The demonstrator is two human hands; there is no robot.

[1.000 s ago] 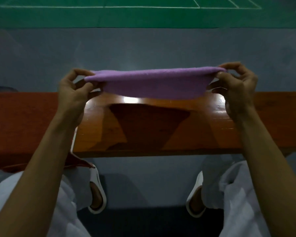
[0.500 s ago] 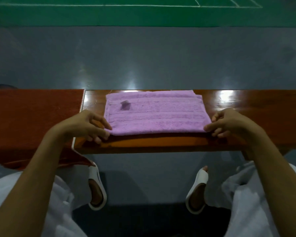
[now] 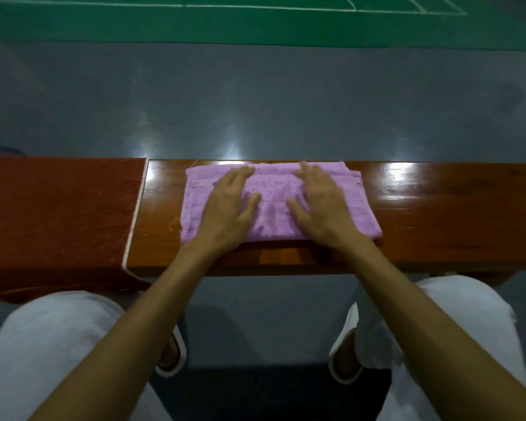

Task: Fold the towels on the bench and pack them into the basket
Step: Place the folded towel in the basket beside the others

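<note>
Pressing flat: left hand, right hand on purple towel, bench.

The left forearm and right forearm reach forward, bare, converging slightly; the left hand lies palm down, fingers straight and a little spread; the right hand lies likewise just beside it, thumbs inward, apart.
</note>
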